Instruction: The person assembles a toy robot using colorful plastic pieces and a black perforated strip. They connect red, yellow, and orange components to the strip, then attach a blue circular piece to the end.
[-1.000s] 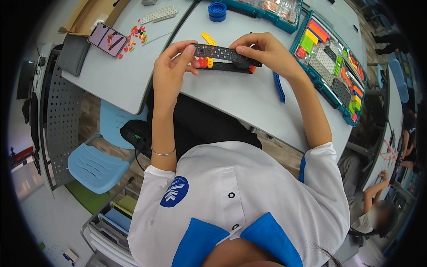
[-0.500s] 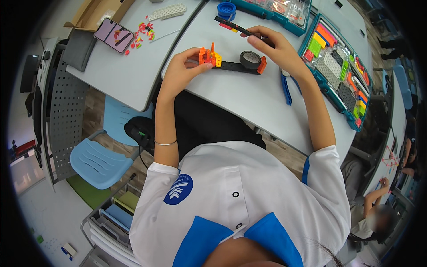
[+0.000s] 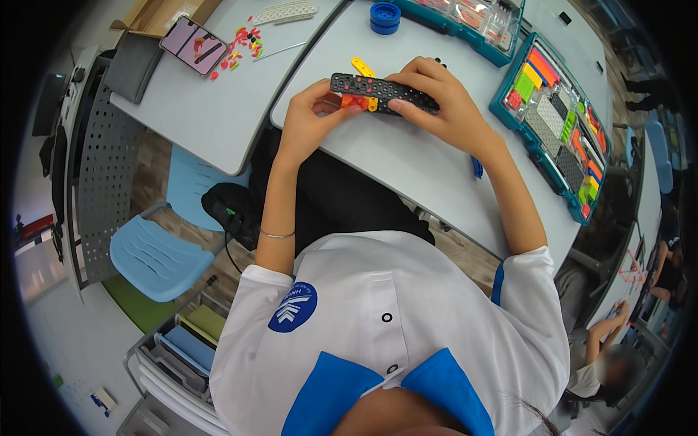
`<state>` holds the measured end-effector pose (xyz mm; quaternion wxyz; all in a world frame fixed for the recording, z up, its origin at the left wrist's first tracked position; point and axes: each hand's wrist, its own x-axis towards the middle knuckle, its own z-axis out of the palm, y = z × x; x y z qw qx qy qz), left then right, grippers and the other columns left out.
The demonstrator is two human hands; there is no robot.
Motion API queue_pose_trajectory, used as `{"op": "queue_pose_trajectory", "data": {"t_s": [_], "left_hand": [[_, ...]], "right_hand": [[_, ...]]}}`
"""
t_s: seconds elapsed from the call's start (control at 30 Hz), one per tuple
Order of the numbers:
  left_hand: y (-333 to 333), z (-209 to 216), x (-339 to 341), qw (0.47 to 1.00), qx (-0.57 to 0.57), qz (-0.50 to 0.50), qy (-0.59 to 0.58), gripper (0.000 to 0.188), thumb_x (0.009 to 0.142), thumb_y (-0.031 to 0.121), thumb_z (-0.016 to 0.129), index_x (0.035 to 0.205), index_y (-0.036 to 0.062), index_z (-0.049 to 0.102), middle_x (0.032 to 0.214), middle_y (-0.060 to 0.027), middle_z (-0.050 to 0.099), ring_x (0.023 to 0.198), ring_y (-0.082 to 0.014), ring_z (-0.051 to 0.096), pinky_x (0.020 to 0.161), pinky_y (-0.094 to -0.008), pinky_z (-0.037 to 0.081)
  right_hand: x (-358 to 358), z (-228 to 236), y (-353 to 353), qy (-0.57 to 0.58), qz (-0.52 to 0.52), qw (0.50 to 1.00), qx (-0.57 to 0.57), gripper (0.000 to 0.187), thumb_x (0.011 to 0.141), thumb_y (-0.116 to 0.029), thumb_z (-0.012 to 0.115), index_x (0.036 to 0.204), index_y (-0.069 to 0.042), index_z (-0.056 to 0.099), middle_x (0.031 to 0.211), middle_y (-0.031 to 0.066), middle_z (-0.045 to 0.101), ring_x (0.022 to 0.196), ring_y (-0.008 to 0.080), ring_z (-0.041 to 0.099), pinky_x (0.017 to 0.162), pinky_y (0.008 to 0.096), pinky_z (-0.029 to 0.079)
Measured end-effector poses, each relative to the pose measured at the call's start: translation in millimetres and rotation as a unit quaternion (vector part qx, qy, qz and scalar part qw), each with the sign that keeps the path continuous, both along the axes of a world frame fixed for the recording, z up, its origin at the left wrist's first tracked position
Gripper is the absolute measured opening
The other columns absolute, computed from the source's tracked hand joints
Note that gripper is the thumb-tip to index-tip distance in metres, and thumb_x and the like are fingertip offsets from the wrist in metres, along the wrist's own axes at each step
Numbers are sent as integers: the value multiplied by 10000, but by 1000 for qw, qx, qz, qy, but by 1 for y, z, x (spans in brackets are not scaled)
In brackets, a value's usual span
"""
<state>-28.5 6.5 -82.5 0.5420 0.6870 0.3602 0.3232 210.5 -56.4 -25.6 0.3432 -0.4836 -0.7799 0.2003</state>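
My left hand (image 3: 311,120) pinches an orange building piece (image 3: 349,100) at the near end of a toy assembly. My right hand (image 3: 447,102) grips a black perforated beam (image 3: 385,89) with a few pink pegs in its holes. That beam lies across the orange piece, touching or just above it; I cannot tell which. A yellow perforated strip (image 3: 362,67) sticks out behind the beam, and another bit of yellow shows below it. The rest of the assembly, including its grey-black wheel, is hidden behind the beam and my right hand.
Blue wheel hubs (image 3: 384,18) stand at the back. Teal cases of building parts (image 3: 502,102) line the right side. Blue pliers (image 3: 477,168) lie partly under my right forearm. On the left table are a phone (image 3: 193,46), loose coloured pegs (image 3: 243,43) and a white perforated plate (image 3: 287,12).
My right hand has brought the black beam down and left, from above the table onto the orange piece in my left hand. The wheel has gone out of sight.
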Motion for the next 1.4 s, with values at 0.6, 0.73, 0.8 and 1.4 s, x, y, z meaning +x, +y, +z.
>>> {"op": "queue_pose_trajectory", "data": {"t_s": [0.6, 0.73, 0.8, 1.4], "left_hand": [[-1, -4, -4, 998, -48, -15, -44, 385, 811, 1, 768, 1169, -17, 629, 1009, -46, 693, 875, -109, 673, 721, -230, 537], [2, -9, -6, 997, -72, -15, -39, 391, 819, 10, 763, 1180, -23, 619, 1001, -69, 700, 862, -117, 677, 712, -237, 535], [2, -8, -7, 996, -83, -15, -43, 387, 824, 17, 760, 1181, -25, 616, 995, -80, 705, 857, -121, 680, 710, -239, 535], [0, -3, -5, 994, -87, -17, -65, 375, 845, 26, 743, 1186, -46, 606, 958, -109, 715, 833, -139, 691, 708, -247, 546]], "right_hand": [[2, -10, 1, -43, 11, 998, 54, 297, 782, -198, 728, 1033, -40, 711, 875, 85, 576, 835, 251, 551, 772, 364, 454], [2, -14, 2, -22, -2, 998, 54, 296, 783, -192, 730, 1026, -23, 709, 875, 87, 581, 828, 245, 549, 766, 356, 453], [2, -14, 1, -2, -15, 999, 46, 298, 786, -195, 730, 1023, -15, 708, 878, 86, 584, 824, 241, 543, 762, 354, 452], [7, -15, 4, -63, -34, 997, 23, 316, 850, -269, 691, 1039, -18, 716, 905, 75, 581, 869, 223, 520, 770, 343, 460]]}}
